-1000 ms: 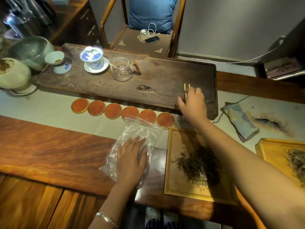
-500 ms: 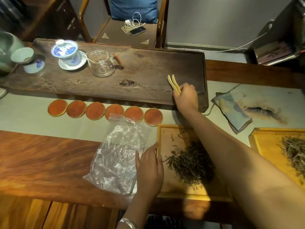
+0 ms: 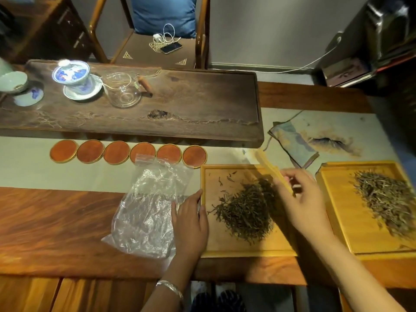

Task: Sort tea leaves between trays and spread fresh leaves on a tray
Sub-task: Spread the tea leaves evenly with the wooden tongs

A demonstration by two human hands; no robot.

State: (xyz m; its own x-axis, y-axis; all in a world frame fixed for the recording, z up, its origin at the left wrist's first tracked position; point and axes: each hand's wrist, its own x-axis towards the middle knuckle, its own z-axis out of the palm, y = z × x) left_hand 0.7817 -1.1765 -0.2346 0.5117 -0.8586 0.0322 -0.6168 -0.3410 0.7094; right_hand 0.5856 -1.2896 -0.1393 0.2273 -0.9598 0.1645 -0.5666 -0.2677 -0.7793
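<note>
Wooden surface point(image 3: 56, 221) is carrying two trays. Right hand point(image 3: 304, 203) is pinching bamboo tweezers point(image 3: 273, 174) over dark leaves point(image 3: 245, 212) heaped in the near tray point(image 3: 245, 252). Left hand point(image 3: 191, 224) is resting flat beside its rim, grip released. Light, small picks should keep leaves unbroken.

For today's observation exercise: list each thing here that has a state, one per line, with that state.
Left hand: open, resting flat on the plastic bag's edge.
Right hand: pinching bamboo tweezers.
Plastic bag: empty, crumpled.
Lidded cup: lid on.
Glass pitcher: empty.
Near tray: holds dark leaves, heaped.
</note>
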